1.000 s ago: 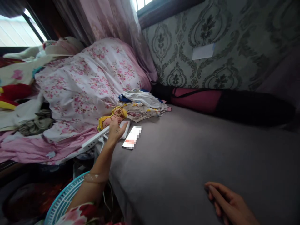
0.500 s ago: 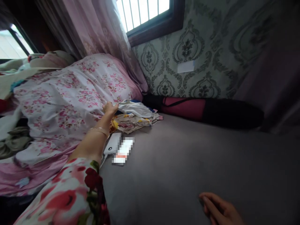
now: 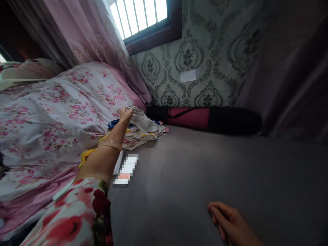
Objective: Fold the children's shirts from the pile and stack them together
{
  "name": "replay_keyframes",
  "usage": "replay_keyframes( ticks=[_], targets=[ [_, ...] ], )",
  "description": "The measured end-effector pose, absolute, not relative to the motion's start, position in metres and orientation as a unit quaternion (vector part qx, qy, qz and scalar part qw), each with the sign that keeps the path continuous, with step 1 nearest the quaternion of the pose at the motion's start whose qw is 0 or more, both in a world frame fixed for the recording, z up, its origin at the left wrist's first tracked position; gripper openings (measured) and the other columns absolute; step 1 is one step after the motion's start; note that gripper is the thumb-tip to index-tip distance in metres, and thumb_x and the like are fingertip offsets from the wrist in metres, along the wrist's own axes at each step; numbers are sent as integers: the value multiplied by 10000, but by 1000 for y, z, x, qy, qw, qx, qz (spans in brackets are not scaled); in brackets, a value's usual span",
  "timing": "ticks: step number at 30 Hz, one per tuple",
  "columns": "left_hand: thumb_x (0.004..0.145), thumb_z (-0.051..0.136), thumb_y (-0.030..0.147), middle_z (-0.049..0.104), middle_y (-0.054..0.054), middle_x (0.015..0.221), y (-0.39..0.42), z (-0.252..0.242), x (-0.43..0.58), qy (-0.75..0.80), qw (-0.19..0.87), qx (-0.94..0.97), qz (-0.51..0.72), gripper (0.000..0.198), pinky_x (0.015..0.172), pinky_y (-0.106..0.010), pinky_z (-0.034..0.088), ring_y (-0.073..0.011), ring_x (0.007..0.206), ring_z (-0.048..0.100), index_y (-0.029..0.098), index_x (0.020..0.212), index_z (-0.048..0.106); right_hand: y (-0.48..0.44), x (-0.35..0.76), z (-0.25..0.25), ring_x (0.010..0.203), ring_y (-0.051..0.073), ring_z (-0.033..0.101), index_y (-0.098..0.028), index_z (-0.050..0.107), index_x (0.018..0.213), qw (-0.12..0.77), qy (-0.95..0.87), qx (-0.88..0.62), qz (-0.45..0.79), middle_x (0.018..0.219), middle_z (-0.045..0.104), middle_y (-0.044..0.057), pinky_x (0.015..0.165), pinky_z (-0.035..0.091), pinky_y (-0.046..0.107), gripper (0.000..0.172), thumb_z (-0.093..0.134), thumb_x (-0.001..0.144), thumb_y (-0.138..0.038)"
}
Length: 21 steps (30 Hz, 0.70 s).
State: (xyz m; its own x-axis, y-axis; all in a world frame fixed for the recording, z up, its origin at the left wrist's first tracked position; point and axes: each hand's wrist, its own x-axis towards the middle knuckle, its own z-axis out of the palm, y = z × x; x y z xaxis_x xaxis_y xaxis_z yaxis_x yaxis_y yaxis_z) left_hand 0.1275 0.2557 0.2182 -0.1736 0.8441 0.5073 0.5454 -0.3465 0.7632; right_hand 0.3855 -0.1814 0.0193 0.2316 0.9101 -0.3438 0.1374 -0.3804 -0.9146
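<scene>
My left hand (image 3: 126, 113) reaches far forward, its fingers closed on the edge of a pale greyish-white garment (image 3: 143, 121). One end of this garment is lifted, while the rest lies on a small pile of folded clothes (image 3: 134, 140). The pile has yellow, blue and pink bits in it. Low on the right, my right hand (image 3: 228, 218) hovers over or rests on the grey bed surface (image 3: 192, 177); its fingers are curled together and nothing shows in them.
A blurred-out phone (image 3: 126, 171) and a white power bank (image 3: 118, 163) lie beside my left forearm. Floral bedding (image 3: 66, 112) is heaped on the left. Along the patterned wall lies a long black and maroon bag (image 3: 189, 118). A yellow item (image 3: 85, 156) shows under my arm.
My left hand has closed on the pale garment and raised its edge, baring blue cloth on the left of the pile. The view has swung to the right. My right hand keeps its curled shape.
</scene>
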Motion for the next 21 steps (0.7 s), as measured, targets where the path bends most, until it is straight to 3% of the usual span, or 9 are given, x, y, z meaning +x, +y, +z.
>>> replay_keyframes(
  ticks=[3, 6, 8, 16, 21],
  targets=[
    [817, 489, 218, 525, 29, 657, 242, 222, 155, 468, 299, 600, 575, 52, 658, -248, 486, -128, 639, 562, 185, 856, 483, -179, 384, 22, 379, 53, 453, -197, 629, 821, 405, -395, -677, 471, 645, 543, -29, 324, 321, 157, 429, 539, 813, -617],
    [751, 632, 180, 550, 48, 635, 222, 222, 177, 328, 496, 543, 593, 153, 645, -223, 480, -98, 581, 543, 181, 803, 488, -177, 384, 25, 384, 53, 461, -186, 624, 841, 395, -398, -676, 479, 680, 545, -21, 319, 335, 167, 444, 538, 796, -620],
    [726, 679, 153, 586, 41, 636, 207, 220, 189, 272, 564, 530, 572, 178, 632, -217, 480, -94, 573, 551, 169, 789, 514, -176, 384, 25, 393, 55, 467, -180, 614, 858, 395, -403, -671, 481, 690, 543, -17, 319, 337, 169, 438, 528, 803, -606],
    [704, 787, 222, 611, 35, 658, 131, 220, 233, 171, 676, 552, 457, 251, 614, -219, 507, -97, 585, 587, 155, 785, 558, -178, 387, 28, 446, 66, 507, -173, 617, 896, 408, -439, -639, 482, 727, 575, -8, 351, 359, 173, 379, 514, 850, -536],
    [692, 801, 260, 606, 36, 689, 80, 230, 253, 108, 685, 596, 404, 268, 587, -185, 494, -76, 581, 575, 152, 814, 588, -162, 405, 80, 549, 105, 556, -184, 665, 873, 487, -493, -629, 353, 679, 610, -2, 473, 427, 210, 307, 533, 859, -461]
  ],
)
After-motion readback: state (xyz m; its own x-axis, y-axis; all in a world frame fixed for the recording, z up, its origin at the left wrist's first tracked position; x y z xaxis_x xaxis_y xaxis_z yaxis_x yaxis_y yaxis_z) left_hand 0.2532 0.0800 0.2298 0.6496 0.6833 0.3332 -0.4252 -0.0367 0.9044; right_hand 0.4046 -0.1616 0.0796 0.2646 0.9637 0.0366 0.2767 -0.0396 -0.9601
